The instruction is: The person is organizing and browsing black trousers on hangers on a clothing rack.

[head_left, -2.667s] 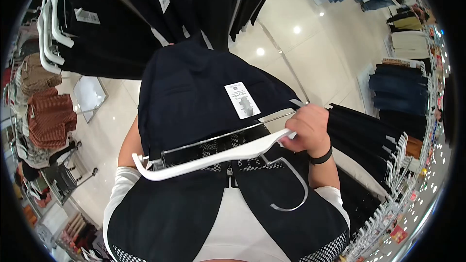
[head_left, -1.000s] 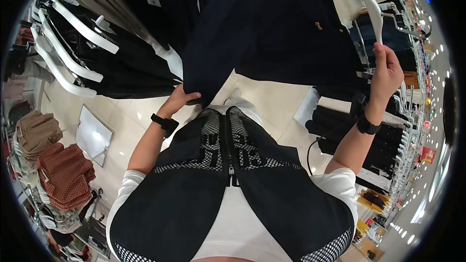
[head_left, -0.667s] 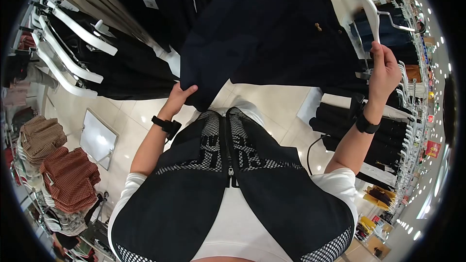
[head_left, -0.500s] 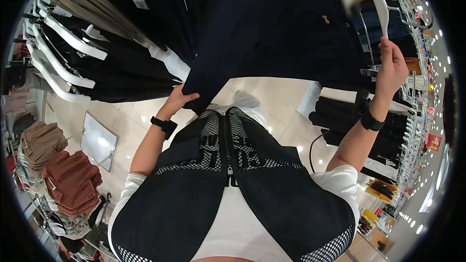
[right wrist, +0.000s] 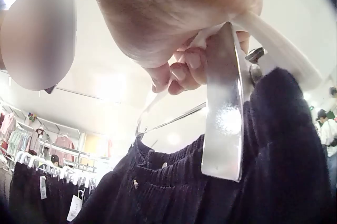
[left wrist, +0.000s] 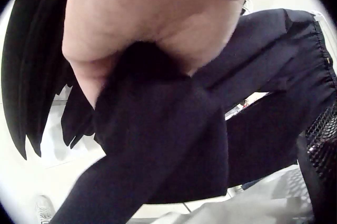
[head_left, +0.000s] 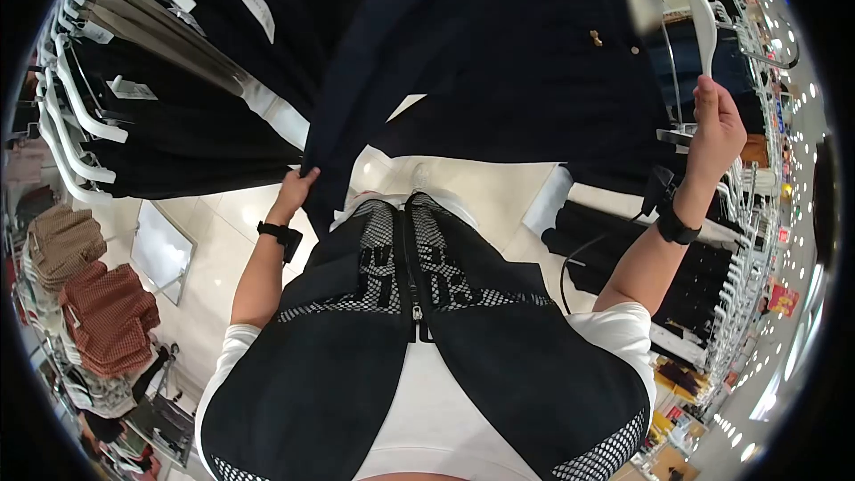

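Dark navy trousers (head_left: 499, 62) stretch between both hands in the head view, their waistband clipped to a white hanger (head_left: 697, 9). The right hand (head_left: 715, 129) grips this hanger near its end; in the right wrist view the fingers (right wrist: 187, 71) curl round the white plastic beside a metal clip (right wrist: 224, 124). Lower on the left, the left hand (head_left: 289, 196) pinches the trouser legs near their hems. Up close, the left hand (left wrist: 152, 19) has the navy cloth (left wrist: 163, 129) bunched in its hold, the hems hanging below it.
Black trousers (head_left: 196, 147) hang from a rail of white hangers (head_left: 71, 138) at the left. Red checked clothes (head_left: 109, 316) and a white panel (head_left: 163, 249) stand lower left. Another rack of dark clothes (head_left: 655, 258) is at the right, above a pale tiled floor (head_left: 218, 254).
Since the first frame, the hanger has gone from across the chest to the upper right and the trousers are spread out. Lately the left hand has moved left, drawing the legs with it.
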A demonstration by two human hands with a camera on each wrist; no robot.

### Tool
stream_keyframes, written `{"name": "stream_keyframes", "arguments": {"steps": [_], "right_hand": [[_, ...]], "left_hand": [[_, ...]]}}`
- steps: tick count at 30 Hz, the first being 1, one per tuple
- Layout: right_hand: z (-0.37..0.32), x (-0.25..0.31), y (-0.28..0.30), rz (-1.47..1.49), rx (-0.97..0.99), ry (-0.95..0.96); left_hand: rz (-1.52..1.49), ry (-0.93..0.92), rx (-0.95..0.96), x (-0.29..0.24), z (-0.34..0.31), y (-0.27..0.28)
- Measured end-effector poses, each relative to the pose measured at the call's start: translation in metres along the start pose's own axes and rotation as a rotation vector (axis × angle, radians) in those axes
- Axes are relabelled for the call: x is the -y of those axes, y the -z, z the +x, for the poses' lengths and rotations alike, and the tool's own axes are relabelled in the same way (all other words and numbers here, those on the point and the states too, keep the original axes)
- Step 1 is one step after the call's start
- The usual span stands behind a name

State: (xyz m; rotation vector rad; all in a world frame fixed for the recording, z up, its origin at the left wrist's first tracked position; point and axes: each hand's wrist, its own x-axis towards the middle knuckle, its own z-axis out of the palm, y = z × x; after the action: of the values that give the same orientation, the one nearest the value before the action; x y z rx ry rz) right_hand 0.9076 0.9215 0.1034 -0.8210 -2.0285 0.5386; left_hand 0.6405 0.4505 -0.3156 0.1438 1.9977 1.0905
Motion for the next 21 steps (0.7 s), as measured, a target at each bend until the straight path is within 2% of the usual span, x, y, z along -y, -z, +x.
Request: {"name": "stream_keyframes", "arguments": {"steps": [1, 4, 9, 12, 14, 21], "right_hand": [[0.005, -0.01, 0.0, -0.007, 0.009, 0.016], [0.023, -0.029, -0.005, 0.01, 0.034, 0.035], [0.047, -0.065, -0.022, 0.033, 0.11, 0.116], [0.058, -0.091, -0.037, 0.069, 0.175, 0.129], [0.061, -0.107, -0.05, 0.126, 0.226, 0.122], [0.071, -0.142, -0.096, 0.19, 0.339, 0.189]], "left_hand": [[0.098, -0.063, -0.184, 0.001, 0.008, -0.008], [0.012, -0.014, -0.298, -0.006, 0.012, -0.034], [-0.25, -0.036, -0.253, -0.028, -0.004, -0.078], [-0.586, -0.046, -0.257, -0.041, -0.02, -0.098], [-0.7, -0.046, -0.272, -0.052, -0.035, -0.105], [-0.684, 0.002, -0.345, -0.04, -0.071, -0.104]]}}
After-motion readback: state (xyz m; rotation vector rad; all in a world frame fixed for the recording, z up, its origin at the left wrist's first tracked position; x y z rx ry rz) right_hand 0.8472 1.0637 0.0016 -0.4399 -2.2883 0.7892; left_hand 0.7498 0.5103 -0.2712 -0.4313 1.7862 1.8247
